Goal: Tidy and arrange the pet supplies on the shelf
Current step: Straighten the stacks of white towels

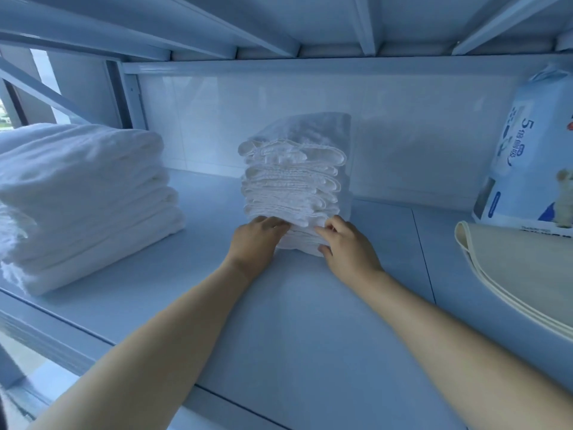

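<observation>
White padded layers, a stack of pads [291, 187] in a thin clear bag [310, 125], stand near the middle of the pale blue shelf [310, 321], close to the back wall. A person's hands meet at its base: the left hand [257, 240] lays its fingers against the lower left front, while the right hand [348, 246] pinches the bottom layers between thumb and fingers at the lower right. The stack is tall and narrow with uneven edges, and the upper layers sit a little out of line; a push or pull applied only at the foot could tip the top forward or let layers slide inside the loose bag. To the left, well apart, lies a pile of folded white towels [83, 193]. At the right edge stands a blue and white package [524, 156] printed with a large "5", Chinese characters too small to read with confidence, and a picture of a small pale dog; no brand name is legible. In front of it rests a beige mat [521, 268] with cream trim, partly cut off by the frame
</observation>
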